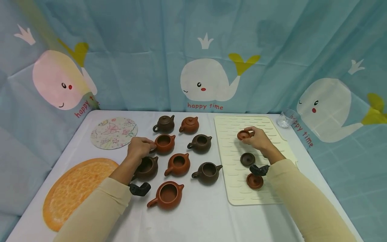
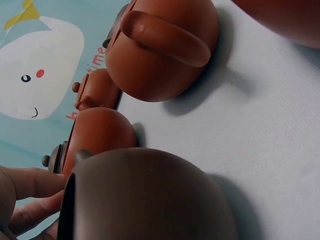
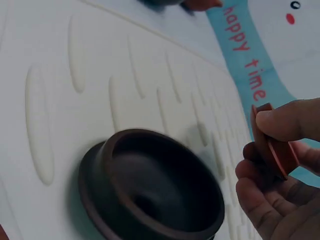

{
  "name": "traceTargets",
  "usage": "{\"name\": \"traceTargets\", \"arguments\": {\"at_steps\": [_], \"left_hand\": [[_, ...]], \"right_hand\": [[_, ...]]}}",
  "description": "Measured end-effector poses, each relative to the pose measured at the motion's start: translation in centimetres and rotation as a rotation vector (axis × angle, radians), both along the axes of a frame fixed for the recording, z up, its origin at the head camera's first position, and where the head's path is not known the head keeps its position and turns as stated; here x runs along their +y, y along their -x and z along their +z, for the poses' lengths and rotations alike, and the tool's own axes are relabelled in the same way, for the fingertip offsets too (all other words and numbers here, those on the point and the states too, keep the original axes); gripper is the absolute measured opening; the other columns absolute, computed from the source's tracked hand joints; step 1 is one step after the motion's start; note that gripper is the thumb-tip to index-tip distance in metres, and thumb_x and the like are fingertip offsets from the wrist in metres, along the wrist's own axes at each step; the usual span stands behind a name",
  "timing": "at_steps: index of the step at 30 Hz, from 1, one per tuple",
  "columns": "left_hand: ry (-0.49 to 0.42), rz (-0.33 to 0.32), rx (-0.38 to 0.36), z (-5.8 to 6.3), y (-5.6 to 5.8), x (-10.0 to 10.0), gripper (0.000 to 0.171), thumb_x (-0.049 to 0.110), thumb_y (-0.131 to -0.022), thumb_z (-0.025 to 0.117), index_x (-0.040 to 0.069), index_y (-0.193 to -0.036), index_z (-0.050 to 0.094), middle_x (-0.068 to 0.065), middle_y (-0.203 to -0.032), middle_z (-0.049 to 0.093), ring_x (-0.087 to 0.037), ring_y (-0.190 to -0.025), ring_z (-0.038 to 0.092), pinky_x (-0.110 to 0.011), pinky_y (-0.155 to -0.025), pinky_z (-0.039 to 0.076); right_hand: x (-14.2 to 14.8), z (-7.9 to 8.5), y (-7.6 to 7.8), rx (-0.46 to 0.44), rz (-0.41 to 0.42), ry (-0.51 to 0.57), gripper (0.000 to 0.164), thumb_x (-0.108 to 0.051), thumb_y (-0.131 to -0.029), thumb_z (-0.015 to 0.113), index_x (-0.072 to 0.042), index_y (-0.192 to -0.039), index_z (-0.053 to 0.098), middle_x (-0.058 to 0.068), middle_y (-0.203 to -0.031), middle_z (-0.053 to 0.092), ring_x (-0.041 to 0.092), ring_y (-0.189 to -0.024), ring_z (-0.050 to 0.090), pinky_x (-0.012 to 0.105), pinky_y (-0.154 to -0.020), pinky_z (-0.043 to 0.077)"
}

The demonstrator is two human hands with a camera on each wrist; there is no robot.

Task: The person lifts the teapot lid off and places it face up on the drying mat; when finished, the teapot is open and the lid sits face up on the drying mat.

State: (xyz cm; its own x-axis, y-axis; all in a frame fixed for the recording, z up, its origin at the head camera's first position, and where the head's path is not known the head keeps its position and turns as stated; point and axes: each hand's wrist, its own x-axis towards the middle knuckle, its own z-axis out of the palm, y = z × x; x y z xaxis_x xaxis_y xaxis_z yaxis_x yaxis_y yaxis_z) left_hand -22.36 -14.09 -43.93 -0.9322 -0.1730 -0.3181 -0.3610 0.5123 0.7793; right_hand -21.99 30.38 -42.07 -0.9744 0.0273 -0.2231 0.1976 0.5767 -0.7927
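Note:
My left hand (image 1: 139, 148) holds the handle side of a lidless reddish-brown teapot (image 1: 164, 144) standing on the table; its fingers cover most of the handle. In the left wrist view, those fingertips meet the same teapot (image 2: 105, 130) behind a dark brown teapot (image 2: 150, 195). Over the cream ribbed mat (image 1: 229, 188), my right hand (image 1: 257, 137) pinches a reddish-brown teapot lid (image 3: 276, 147) between thumb and fingers. Nearer me on the mat lie a dark lid (image 1: 248, 159), underside up, and another reddish-brown lid (image 1: 254, 180).
Several lidless teapots stand close together, among them a reddish one (image 1: 168, 195) and a dark one (image 1: 208, 173). Two lidded teapots, dark (image 1: 165, 124) and reddish (image 1: 189, 125), stand behind. A round patterned mat (image 1: 113, 132), orange round mat (image 1: 75, 188) and clear glass (image 1: 285, 120) flank them.

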Motion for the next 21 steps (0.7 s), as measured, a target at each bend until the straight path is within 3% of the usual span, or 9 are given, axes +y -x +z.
{"name": "traceTargets", "arguments": {"at_steps": [5,11,21], "left_hand": [[-0.029,0.016,0.045,0.6,0.0,0.2,0.020,0.015,-0.089,0.066,0.003,-0.105,0.070,-0.014,-0.099,0.066,-0.027,-0.089,0.056,-0.036,-0.074,0.044],[-0.131,0.044,0.148,1.5,0.2,1.4,0.026,0.015,-0.090,0.065,0.002,-0.113,0.068,-0.014,-0.107,0.064,-0.028,-0.091,0.062,-0.036,-0.076,0.051],[-0.138,0.068,0.169,2.0,1.0,3.9,0.029,0.021,-0.090,0.068,0.008,-0.116,0.069,-0.011,-0.125,0.058,-0.028,-0.117,0.050,-0.042,-0.094,0.044]], "right_hand": [[0.4,-1.1,0.2,-0.025,0.005,-0.103,0.056,-0.006,-0.088,0.068,0.002,-0.137,0.043,0.023,-0.111,0.052,0.034,-0.097,0.053,0.040,-0.079,0.043],[0.4,-2.0,0.5,-0.044,0.032,-0.168,0.056,-0.006,-0.087,0.069,0.002,-0.136,0.043,0.025,-0.115,0.052,0.037,-0.101,0.054,0.043,-0.080,0.044],[0.2,-2.4,0.6,-0.039,0.068,-0.215,0.057,-0.007,-0.086,0.069,0.002,-0.136,0.043,0.027,-0.117,0.051,0.038,-0.101,0.054,0.044,-0.081,0.045]]}}
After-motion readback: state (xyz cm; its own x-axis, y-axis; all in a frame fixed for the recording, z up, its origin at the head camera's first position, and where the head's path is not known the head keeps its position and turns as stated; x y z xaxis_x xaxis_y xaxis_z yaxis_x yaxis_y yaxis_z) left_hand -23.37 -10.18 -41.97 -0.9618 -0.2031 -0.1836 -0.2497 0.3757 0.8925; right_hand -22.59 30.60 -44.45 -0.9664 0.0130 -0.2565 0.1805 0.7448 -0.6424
